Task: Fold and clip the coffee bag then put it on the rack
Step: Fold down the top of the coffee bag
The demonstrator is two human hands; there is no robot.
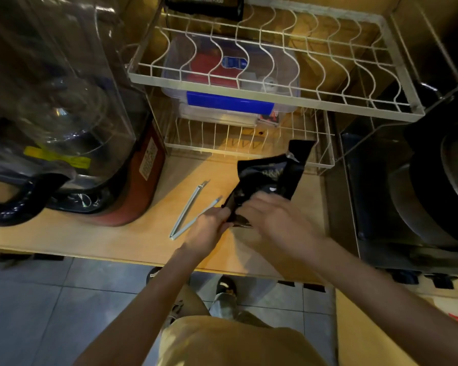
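Observation:
A crumpled black coffee bag lies on the wooden counter, its far corner sticking up in front of the rack. Both hands grip its near end: my left hand pinches the bag's left edge, and my right hand lies over the near part, fingers curled on it. A long pale bag clip rests open in a V on the counter just left of the hands. The white two-tier wire rack stands behind the bag.
A clear plastic box with red and blue contents sits on the rack's lower tier. A black bag stands at the rack's top back. A blender with a clear cover is at left, dark pans at right.

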